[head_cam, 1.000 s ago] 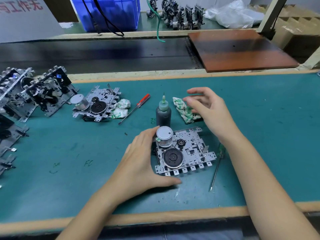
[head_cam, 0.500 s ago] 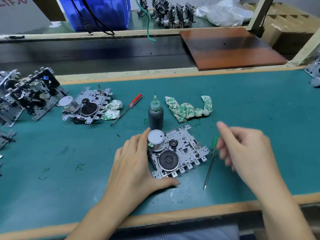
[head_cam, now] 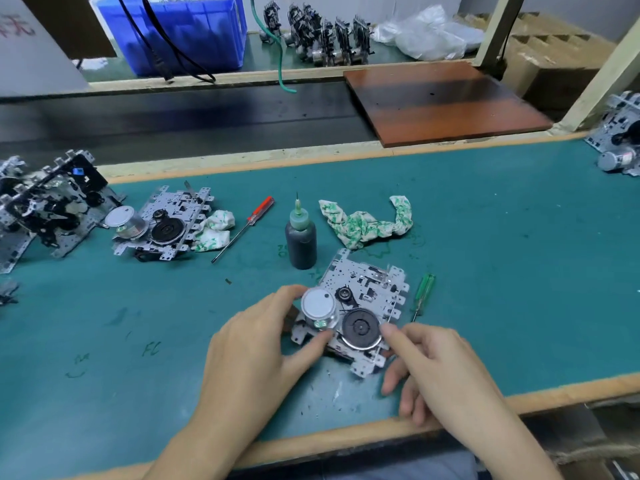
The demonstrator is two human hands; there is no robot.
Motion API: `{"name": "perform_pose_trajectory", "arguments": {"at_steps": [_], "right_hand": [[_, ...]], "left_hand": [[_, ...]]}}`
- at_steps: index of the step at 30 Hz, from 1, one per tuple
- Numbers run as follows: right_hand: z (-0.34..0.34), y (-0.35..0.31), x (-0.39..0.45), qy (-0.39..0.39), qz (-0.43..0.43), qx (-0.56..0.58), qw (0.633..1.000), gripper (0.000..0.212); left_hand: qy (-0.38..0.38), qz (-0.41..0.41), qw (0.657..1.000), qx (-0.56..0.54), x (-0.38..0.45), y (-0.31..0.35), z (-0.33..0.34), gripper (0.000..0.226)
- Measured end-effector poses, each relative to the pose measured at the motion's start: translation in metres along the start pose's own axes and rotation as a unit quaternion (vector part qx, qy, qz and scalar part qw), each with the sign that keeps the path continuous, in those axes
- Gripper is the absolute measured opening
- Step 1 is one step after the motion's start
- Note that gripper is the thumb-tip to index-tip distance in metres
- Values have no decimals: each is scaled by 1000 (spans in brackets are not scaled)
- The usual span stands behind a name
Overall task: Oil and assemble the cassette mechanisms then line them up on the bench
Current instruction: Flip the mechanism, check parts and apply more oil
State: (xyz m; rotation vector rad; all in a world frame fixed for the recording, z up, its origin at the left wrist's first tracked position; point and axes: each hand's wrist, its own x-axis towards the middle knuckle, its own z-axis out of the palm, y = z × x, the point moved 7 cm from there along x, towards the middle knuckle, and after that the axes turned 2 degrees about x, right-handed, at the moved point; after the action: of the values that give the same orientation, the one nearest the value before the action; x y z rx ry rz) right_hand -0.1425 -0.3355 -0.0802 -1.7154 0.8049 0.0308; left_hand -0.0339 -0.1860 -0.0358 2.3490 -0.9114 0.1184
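A silver cassette mechanism [head_cam: 370, 289] with a round motor and a black flywheel lies on the green bench mat [head_cam: 485, 271] in front of me. My left hand [head_cam: 256, 344] grips its round motor between thumb and fingers. My right hand [head_cam: 429, 365] holds the mechanism's near right edge, forefinger beside the flywheel and other fingers curled under the plate. A dark oil bottle [head_cam: 300, 237] with a needle tip stands upright just behind it. Another mechanism [head_cam: 162, 223] lies at the left, with several more [head_cam: 45, 209] stacked further left.
A green-handled screwdriver [head_cam: 422, 296] lies right of the mechanism, a red-handled one [head_cam: 246, 226] left of the bottle. A patterned rag [head_cam: 367, 223] lies behind, a smaller wad [head_cam: 213, 230] by the left mechanism. A brown board [head_cam: 440, 102], a blue crate [head_cam: 180, 29] and more mechanisms [head_cam: 620, 143] sit beyond.
My right hand came back from the rag and down onto the mechanism's near right edge. The mechanism has turned and tilted slightly. My left hand stayed on the motor.
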Motion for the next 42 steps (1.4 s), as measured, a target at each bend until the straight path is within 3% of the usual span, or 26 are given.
{"name": "perform_pose_trajectory", "arguments": {"at_steps": [6, 12, 16, 18, 20, 22, 25, 26, 29, 31, 34, 37, 42], "right_hand": [[-34, -9, 4, 80, -48, 70, 993, 32], [-42, -17, 0, 61, -104, 142, 982, 26], [-46, -47, -9, 36, -239, -27, 970, 23], [-39, -66, -16, -18, -324, -182, 928, 24], [-31, -80, -21, -67, -384, -244, 888, 25], [-24, -88, -22, -91, -414, -241, 873, 25], [-21, -85, -18, -112, -394, -186, 893, 33], [-21, -81, -18, -111, -387, -180, 897, 37], [-20, -70, -18, -91, -380, -189, 901, 44], [-19, -64, -21, -70, -385, -189, 900, 37], [-19, -60, -23, -34, -388, -166, 906, 28], [-17, -57, -21, -36, -381, -131, 914, 26], [-17, -54, -17, -58, -370, -108, 921, 28]], "left_hand": [[-47, 8, 999, 6, 9, 20, 21, 40], [-80, -52, 992, -83, 12, 24, 26, 39], [-113, 20, 987, 110, 0, 43, 18, 53], [-174, 90, 971, 135, -12, 56, 22, 48], [-72, 198, 965, 158, -25, 71, 7, 55], [50, 260, 947, 180, -41, 79, -10, 51], [143, 291, 935, 142, -42, 85, -39, 17], [158, 289, 935, 127, -35, 83, -46, 15], [101, 306, 941, 104, -7, 77, -42, 31], [53, 321, 943, 66, -1, 73, -33, 29], [17, 281, 959, -37, 0, 61, -25, 24], [8, 237, 965, -109, -1, 55, -21, 21], [5, 208, 970, -129, 0, 54, -20, 21]]}}
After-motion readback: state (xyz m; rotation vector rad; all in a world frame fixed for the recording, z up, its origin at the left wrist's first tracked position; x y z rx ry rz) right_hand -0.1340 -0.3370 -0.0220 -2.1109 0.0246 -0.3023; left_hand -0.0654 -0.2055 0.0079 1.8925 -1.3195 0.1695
